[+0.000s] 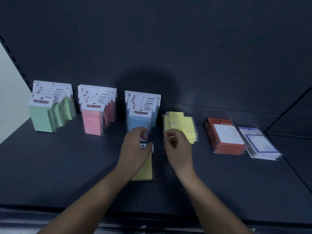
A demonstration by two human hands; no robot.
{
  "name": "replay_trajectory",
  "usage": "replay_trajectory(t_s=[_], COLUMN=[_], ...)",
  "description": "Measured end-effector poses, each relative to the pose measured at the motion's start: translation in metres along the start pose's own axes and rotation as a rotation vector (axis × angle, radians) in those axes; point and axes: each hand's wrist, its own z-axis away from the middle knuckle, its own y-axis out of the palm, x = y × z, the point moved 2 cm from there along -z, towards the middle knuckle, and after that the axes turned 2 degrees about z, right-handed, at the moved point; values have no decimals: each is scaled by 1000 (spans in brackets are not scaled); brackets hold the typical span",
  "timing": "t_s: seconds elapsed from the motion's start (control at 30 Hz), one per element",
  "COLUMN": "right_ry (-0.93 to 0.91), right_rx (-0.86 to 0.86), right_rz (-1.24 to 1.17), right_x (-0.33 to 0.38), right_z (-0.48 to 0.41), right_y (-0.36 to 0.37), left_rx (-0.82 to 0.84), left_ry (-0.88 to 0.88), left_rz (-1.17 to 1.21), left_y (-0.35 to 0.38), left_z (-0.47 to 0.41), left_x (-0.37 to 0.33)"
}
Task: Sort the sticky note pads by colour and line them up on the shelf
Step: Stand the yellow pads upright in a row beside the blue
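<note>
Shelf: a dark matte metal shelf point(67, 166) with a dark back panel carries all the pads.
Green row: pale green sticky note pads in clear wrap with white header cards point(49, 115) stand upright one behind another at the far left.
Pink row: pink sticky note pads with the same white headers point(93, 121) stand upright just right of the green row, apart from it.
Blue row: light blue sticky note pads with white headers point(139, 120) stand upright right of the pink row, just beyond the left hand.
Yellow stack: pale yellow sticky note pads point(179, 123) lie flat and overlapping right of the blue row, not standing.
Single yellow pad: one pale yellow wrapped sticky note pad point(145, 169) lies flat on the shelf, nearer than the blue row, its white header under the left hand.
Left hand: the left hand point(135, 149) has its grip curled over the header end of the single yellow pad.
Right hand: the right hand point(177, 149) is at the near edge of the yellow stack with fingers curled. It is blurred, so I cannot tell whether its grip holds anything.
Far right: a flat stack of red-backed memo pads point(226, 137) lies beside a flat stack of purple-bordered memo pads point(260, 144).
</note>
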Motion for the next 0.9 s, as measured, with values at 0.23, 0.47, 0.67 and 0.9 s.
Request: replay_trajectory(t_s=[0.23,0.47,0.67,0.9], right_ry=[271,271,227,328], right_rx=[-66,-51,-203,-49], right_rz=[64,-128,-378,-567], right_x=[-16,-13,-4,0], right_z=[-38,-32,-7,13], right_y=[-35,-32,-26,-12], left_rx=[293,176,-31,86], left_ry=[-21,-167,-314,-391], left_rz=[115,289,659,670], left_y=[48,58,42,13], left_z=[-44,-44,-23,9], left_x=[-31,-33,-30,-18])
